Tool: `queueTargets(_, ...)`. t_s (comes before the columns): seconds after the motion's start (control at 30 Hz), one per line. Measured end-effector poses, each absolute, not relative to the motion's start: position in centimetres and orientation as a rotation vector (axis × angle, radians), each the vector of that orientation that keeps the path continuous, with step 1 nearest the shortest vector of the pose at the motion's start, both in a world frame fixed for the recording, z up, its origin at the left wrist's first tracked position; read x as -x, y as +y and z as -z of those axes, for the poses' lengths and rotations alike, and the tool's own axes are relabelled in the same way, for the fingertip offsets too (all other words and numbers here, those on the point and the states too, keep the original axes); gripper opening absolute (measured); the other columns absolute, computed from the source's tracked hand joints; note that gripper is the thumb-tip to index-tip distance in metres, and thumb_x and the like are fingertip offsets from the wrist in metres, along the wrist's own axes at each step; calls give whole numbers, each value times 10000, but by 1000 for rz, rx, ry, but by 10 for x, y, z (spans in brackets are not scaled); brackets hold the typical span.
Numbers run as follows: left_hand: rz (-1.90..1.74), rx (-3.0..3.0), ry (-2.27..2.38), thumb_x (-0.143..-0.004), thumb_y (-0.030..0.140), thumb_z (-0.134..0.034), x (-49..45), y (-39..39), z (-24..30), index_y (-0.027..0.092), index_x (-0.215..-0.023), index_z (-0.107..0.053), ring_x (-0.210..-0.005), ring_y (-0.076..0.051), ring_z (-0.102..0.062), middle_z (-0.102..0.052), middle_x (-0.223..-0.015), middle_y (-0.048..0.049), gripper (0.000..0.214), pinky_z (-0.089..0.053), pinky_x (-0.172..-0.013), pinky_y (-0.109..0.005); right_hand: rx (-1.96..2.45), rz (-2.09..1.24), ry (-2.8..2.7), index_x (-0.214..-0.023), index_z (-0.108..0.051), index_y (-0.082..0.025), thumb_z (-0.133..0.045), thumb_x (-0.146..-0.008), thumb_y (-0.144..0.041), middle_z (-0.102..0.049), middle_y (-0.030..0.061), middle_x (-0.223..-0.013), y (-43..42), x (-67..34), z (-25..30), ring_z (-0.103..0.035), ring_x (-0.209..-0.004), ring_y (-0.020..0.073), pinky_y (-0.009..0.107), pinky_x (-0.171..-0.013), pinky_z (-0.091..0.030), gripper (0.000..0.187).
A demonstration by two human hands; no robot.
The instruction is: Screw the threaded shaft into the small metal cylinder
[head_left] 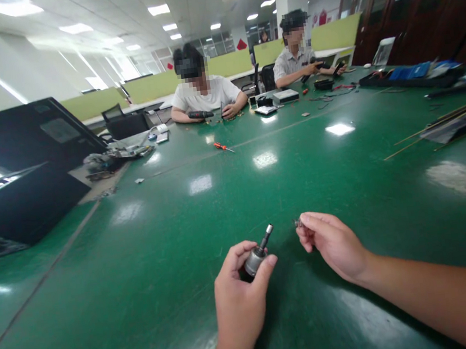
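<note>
My left hand [240,287] is closed around a grey metal cylinder with a shaft [255,261]. Its dark, thin shaft tilts up to the right and ends in a bright silver tip. The cylinder's lower end is hidden by my fingers and palm. A short distance to the right, my right hand [332,241] pinches a tiny metallic part [297,223] between thumb and forefinger; its kind is too small to make out. Both hands are just above the green tabletop [177,272], and the two held things are apart.
An orange screwdriver [222,147] lies farther off. Dark computer panels [36,159] stand at left, with loose parts [118,154] beside them. Thin rods [443,125] lie at right. Across the table sit two people, one with a power drill [200,114] nearby.
</note>
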State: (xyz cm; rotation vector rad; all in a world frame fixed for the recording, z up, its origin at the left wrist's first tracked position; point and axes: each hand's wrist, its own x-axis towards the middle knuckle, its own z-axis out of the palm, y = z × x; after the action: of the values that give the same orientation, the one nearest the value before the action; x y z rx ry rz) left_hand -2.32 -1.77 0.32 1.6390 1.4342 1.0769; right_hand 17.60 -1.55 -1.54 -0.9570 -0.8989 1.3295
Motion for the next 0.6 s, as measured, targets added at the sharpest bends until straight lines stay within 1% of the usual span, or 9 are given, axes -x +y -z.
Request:
queueTargets(0.1,-1146,-1523,1440,-807,430,-744,25,-14,2,186,-1244,-651,-1009,-242,-717,-762,-1077,-74,509,-543,-970,-404,938,-1328,-987,-679,-595,-169,-590,-908,-516,-538,6,-633,-15,-175,17,-482,-581,135,275,-569,-382,415)
queueTargets(0.17,-1219,-1402,1388,-789,394,-767,26,-11,4,169,-1227,-667,-1066,-253,-706,-750,-1133,-92,502,-535,-1013,-417,926,-1327,-1003,-671,-591,-164,-594,-909,-517,-536,-2,-619,-15,-174,17,-483,-567,126,273,-571,-376,426)
queueTargets(0.27,-1299,-1336,1346,-736,348,-809,26,-11,-3,148,-1096,-703,-1015,-250,-725,-758,-1087,-100,425,-568,-971,-392,913,-1338,-988,-675,-586,-162,-604,-903,-522,-533,-10,-611,-13,-173,16,-478,-552,119,269,-561,-362,427)
queueTargets(0.37,-1246,-1450,1400,-729,394,-801,36,-20,-25,159,-1023,-704,-939,-247,-740,-767,-986,-84,388,-591,-914,-381,901,-1340,-993,-679,-579,-163,-598,-901,-531,-530,-13,-605,-13,-173,15,-470,-540,116,270,-555,-358,430)
queueTargets(0.47,-1087,-1712,1596,-738,453,-764,68,-44,-46,211,-964,-740,-990,-286,-721,-767,-1020,-75,332,-545,-985,-443,891,-1349,-1011,-683,-577,-160,-597,-901,-524,-532,-14,-603,-13,-172,14,-471,-536,112,267,-551,-355,425)
queueTargets(0.53,-1020,-1874,1773,-713,487,-768,101,-69,-50,267,-974,-756,-1033,-319,-701,-765,-1065,-53,341,-513,-1023,-475,885,-1361,-1031,-681,-579,-156,-608,-894,-514,-534,-16,-598,-14,-172,13,-474,-529,107,262,-546,-354,417)
queueTargets(0.6,-987,-1922,1869,-715,508,-762,141,-98,-41,316,-1014,-747,-1014,-317,-709,-769,-1064,-22,355,-553,-966,-434,876,-1370,-1052,-677,-584,-154,-632,-874,-504,-539,-18,-594,-14,-171,13,-477,-521,103,257,-540,-356,404)
